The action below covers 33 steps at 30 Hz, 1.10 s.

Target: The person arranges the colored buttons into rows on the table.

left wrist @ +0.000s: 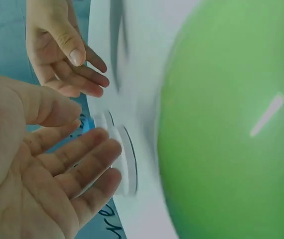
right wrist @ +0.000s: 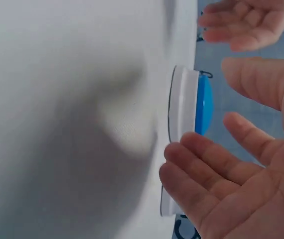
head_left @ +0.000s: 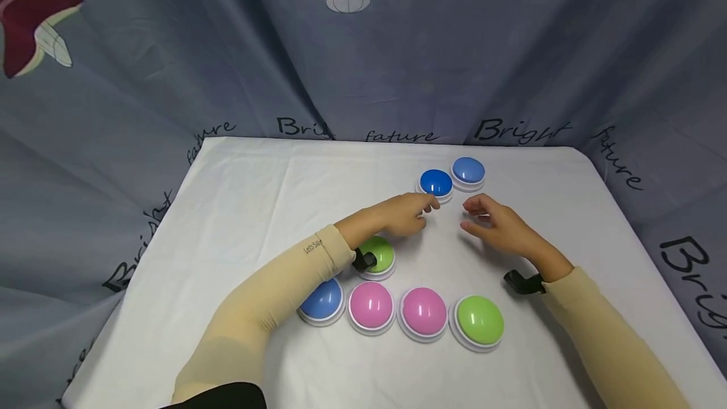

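Domed push buttons with white bases stand on a white-covered table. My left hand (head_left: 403, 214) hovers over the middle, its loosely bent fingers holding nothing. Just beyond its fingertips is a dark blue button (head_left: 436, 182); whether they touch is unclear from the head view. Beneath the left wrist sits a green button (head_left: 379, 254), partly covered, whose dome (left wrist: 231, 119) fills much of the left wrist view. My right hand (head_left: 502, 226) is held above the cloth, thumb apart from relaxed fingers, grasping nothing. Beyond it stands a lighter blue button (head_left: 468, 170). A blue dome (right wrist: 205, 105) shows past the right hand's fingers.
Nearer the front runs a row of buttons: a blue one (head_left: 322, 300) partly behind the left sleeve, two pink ones (head_left: 371, 305) and a green one (head_left: 480, 320). A grey-blue curtain (head_left: 454, 55) with printed lamps and lettering hangs around the table (head_left: 238, 207).
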Each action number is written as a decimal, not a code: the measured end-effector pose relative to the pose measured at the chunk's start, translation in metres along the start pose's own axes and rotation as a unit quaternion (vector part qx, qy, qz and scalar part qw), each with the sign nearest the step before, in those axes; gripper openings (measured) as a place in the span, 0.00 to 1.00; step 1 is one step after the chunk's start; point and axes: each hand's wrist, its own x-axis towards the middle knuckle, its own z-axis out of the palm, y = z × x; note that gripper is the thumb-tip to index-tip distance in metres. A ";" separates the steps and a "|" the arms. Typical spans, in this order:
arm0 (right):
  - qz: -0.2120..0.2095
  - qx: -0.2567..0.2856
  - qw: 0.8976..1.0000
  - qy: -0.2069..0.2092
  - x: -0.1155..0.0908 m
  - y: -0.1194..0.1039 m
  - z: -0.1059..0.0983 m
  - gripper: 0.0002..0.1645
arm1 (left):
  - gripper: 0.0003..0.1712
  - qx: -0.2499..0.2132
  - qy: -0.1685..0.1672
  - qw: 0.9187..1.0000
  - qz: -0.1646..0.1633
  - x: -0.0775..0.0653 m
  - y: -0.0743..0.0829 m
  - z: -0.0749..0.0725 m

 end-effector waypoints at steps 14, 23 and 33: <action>0.031 -0.014 0.999 0.013 0.041 0.004 0.019 0.38 | 0.33 -0.034 0.071 0.992 -0.102 0.032 -0.025 0.001; 0.039 -0.019 0.998 0.039 0.061 0.001 0.019 0.44 | 0.35 -0.077 0.065 0.986 -0.134 0.050 -0.039 -0.009; 0.030 -0.074 0.995 0.057 0.074 -0.004 0.022 0.45 | 0.33 -0.105 0.071 0.983 -0.131 0.058 -0.047 -0.016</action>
